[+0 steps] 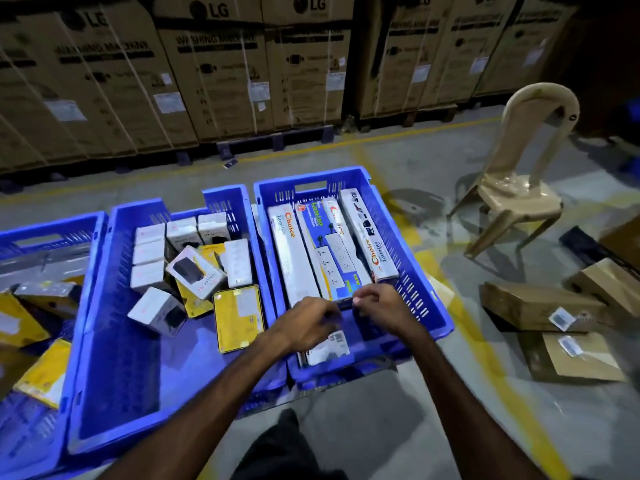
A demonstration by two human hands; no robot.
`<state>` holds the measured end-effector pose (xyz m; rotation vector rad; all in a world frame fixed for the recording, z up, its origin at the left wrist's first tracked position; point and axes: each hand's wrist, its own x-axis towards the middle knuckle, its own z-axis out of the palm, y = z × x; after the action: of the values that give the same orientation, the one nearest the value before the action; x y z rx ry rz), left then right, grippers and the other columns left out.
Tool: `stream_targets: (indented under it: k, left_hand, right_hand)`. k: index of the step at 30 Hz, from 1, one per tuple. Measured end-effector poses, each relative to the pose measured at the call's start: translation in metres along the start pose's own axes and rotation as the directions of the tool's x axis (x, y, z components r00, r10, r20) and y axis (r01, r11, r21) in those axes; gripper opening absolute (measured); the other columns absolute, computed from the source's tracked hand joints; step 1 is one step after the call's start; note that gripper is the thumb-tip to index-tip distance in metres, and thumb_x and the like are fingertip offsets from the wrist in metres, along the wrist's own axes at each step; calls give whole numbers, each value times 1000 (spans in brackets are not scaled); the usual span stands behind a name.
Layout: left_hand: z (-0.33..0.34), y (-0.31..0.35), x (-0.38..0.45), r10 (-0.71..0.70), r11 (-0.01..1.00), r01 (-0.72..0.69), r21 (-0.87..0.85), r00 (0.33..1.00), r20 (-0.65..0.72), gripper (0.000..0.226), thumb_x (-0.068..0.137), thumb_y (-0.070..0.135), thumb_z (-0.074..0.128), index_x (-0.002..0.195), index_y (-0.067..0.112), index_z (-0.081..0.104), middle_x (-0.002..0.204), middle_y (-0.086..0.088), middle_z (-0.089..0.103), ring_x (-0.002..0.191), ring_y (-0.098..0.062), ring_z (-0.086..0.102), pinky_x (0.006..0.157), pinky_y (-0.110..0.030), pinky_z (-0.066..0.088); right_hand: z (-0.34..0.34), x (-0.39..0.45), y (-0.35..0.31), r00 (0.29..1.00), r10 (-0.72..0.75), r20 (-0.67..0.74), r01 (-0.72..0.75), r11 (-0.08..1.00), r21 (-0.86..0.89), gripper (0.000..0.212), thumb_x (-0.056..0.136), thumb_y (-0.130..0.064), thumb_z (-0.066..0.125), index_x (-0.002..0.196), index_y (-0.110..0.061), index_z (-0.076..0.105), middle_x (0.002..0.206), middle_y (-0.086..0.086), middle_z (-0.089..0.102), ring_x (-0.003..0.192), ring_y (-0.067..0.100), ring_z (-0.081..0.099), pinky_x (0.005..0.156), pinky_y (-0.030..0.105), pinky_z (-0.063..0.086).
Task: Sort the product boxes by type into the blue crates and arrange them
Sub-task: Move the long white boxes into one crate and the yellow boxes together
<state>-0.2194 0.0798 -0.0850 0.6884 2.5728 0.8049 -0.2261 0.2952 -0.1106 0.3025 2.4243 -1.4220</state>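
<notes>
Blue right crate [408, 237] – long extension-board boxes [294, 258] side by side, both hands [308, 325] [379, 304] at near ends, grip state unclear – fingers curled.

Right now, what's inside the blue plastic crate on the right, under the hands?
The right blue plastic crate holds long white-and-blue power-strip boxes lying side by side. Both hands cover their near ends; a small labelled white box shows only partly.

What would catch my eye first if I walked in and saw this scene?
Probably the bright blue crates on the grey floor: the right crate holds long power-strip boxes lying side by side, with the left hand and right hand at their near ends. The middle crate holds small white boxes and a yellow box. Behind stands a wall of big LG cartons, with a beige plastic chair at right.
</notes>
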Motion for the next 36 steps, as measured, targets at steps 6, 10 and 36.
stream_targets:
  k: [6,10,36]
  left_hand:
    - [-16,-29,14,-35,979,-7,-206,979,-202,19,98,12,59,103,16,76,94,5,77,82,-8,71,78,-28,55]
    - [-26,-47,18,-139,945,44,-325,952,-273,13,99,15,67,103,22,77,86,11,75,77,-5,73,73,-29,57]
    - [-11,-20,15,-613,667,69,-742,617,-494,15,95,1,70,95,14,75,76,-7,72,70,-22,74,76,-43,63]
  right_hand:
    - [12,5,-16,917,-71,393,288,799,-528,55,84,-23,81,136,-28,66,117,-3,76,105,13,71,92,33,55]
    - [54,26,-20,862,71,501,383,555,-738,76,72,-42,91,136,-18,59,137,7,65,122,30,64,100,47,55]
    - [22,49,-28,693,-24,721,618,533,-577,69,63,-65,85,114,-23,66,112,9,67,102,32,66,82,41,56]
